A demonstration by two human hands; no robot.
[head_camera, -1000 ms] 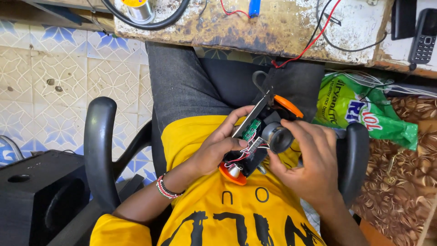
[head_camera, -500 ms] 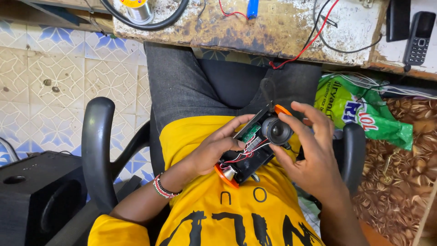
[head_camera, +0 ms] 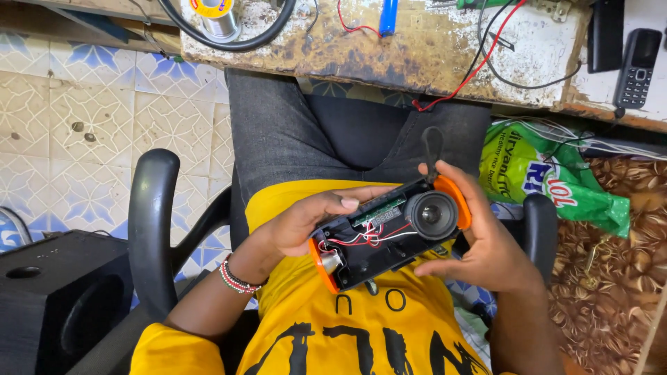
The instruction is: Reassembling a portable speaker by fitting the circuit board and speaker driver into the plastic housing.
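An opened portable speaker (head_camera: 389,236) rests in both hands over my lap. It is black with orange end caps. Inside show a round speaker cone, a green circuit board and red and white wires. My left hand (head_camera: 302,222) grips its left end from behind, fingers lying along the top edge. My right hand (head_camera: 486,243) cups the right end, thumb under the body and fingers around the orange cap. A black strap sticks up from that end.
A worn wooden workbench (head_camera: 417,48) lies ahead with a solder spool (head_camera: 217,15), red and black wires, a blue tool and a keypad phone (head_camera: 636,66). A green plastic bag (head_camera: 549,177) sits right, a black speaker box (head_camera: 55,298) lower left. Black chair armrests flank me.
The speaker has turned from a steep tilt to nearly level, with its open side facing up. My right hand slid from on top of the cone to the right end.
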